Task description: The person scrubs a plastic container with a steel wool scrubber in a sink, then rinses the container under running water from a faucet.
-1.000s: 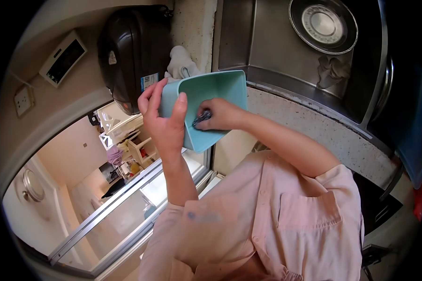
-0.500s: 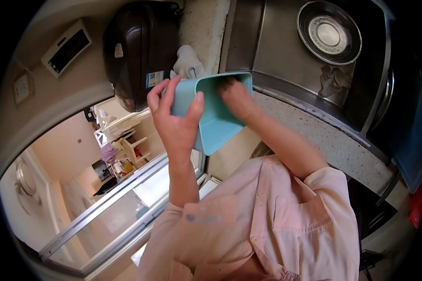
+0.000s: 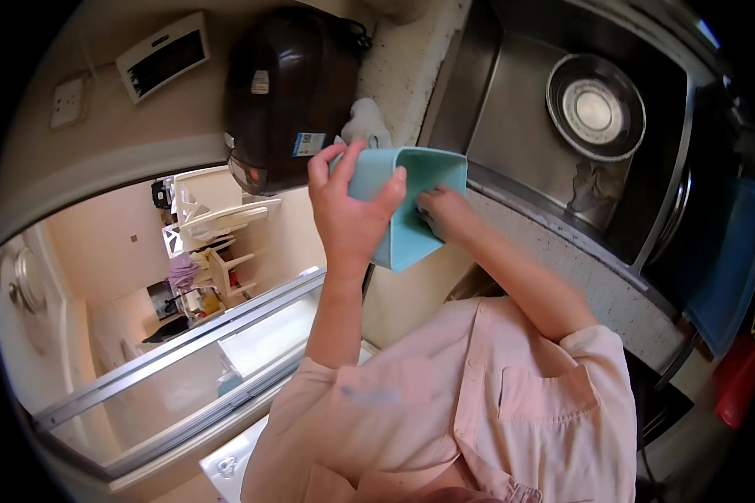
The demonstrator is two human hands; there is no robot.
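A light teal, box-shaped container (image 3: 413, 241) is tilted in front of my chest, with its open side toward me. My left hand (image 3: 348, 214) grips it from the left, thumb over the near rim and fingers round the outer wall. Inside the opening is my right hand (image 3: 449, 214), its fingers curled near the inner wall; whatever they hold, if anything, is hidden. Just behind the container, a whitish cloth (image 3: 366, 121) lies on the speckled counter (image 3: 401, 71).
A dark rounded appliance (image 3: 289, 92) stands beyond the container. On the right, a metal sink (image 3: 512, 109) holds a round metal pan (image 3: 596, 107) and a grey cloth (image 3: 593, 189). A sliding window frame (image 3: 184, 344) runs along the left. Blue (image 3: 726, 277) and red (image 3: 738, 386) items hang at the far right.
The view has shifted, and the container with my left hand appears further right. My right hand has moved lower inside the container, toward its near opening.
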